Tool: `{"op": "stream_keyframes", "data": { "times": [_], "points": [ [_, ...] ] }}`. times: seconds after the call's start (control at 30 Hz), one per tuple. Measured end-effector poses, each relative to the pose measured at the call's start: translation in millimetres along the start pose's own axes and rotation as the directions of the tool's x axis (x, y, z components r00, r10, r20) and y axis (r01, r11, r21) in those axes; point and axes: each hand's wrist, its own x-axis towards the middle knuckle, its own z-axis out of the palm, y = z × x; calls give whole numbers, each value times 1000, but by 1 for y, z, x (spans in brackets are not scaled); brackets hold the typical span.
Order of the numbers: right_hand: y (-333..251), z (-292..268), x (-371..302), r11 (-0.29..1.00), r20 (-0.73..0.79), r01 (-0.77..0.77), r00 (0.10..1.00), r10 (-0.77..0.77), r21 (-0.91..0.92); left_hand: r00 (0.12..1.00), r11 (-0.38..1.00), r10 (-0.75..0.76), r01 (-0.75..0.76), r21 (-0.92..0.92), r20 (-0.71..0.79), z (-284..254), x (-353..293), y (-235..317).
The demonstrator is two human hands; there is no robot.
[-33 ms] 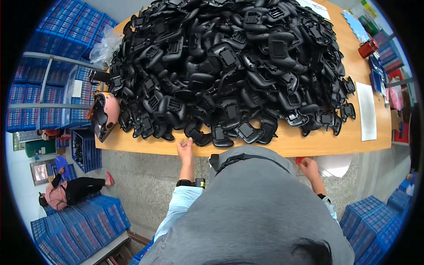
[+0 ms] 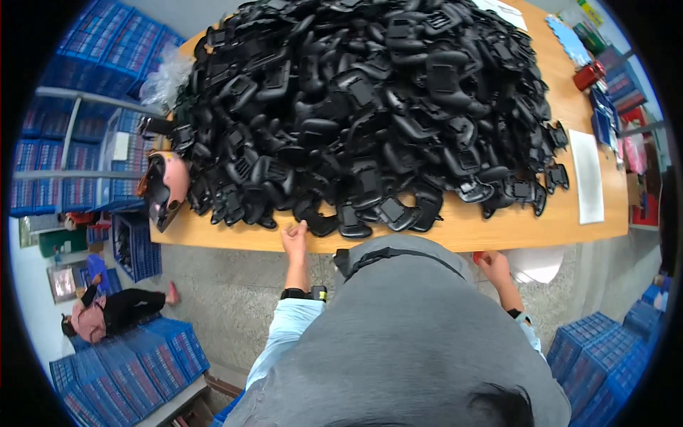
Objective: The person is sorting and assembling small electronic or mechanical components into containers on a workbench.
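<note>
A big heap of black game controller shells covers most of the wooden table. My left hand rests at the table's near edge, just left of a curved black shell. Its fingers are loosely bent and apart, with nothing visible in them. Below the table's front edge, to the right of my body, my right hand pinches a small red object. The fingers cover part of that object, so its kind does not show.
A pink helmet sits at the table's left end by a clear plastic bag. On the right lie a white sheet and a red can-like container. Blue crates surround the table; another person is at far left.
The whole view has shifted slightly. Both hands stay in the same places and poses, and the heap looks the same.
</note>
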Motion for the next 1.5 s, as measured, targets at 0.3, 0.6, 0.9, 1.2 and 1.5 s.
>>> {"op": "stream_keyframes", "data": {
  "times": [0.3,0.6,0.9,1.2,1.5],
  "points": [
    [-41,-14,27,986,-138,121,981,-137,-117,939,955,-293,279,98,179,-2,12,10],
    [-47,-4,21,979,-131,148,977,-166,-138,907,936,-326,349,-40,269,-4,-15,24],
    [-58,3,46,965,-38,257,965,-259,-51,967,966,-171,202,-164,188,-18,-32,54],
    [-61,8,44,941,107,227,960,-260,251,960,933,-272,280,-224,68,-5,-37,25],
    [-22,32,78,913,141,31,985,-97,407,915,876,-396,401,-267,76,-1,-33,3]
  ]
}}
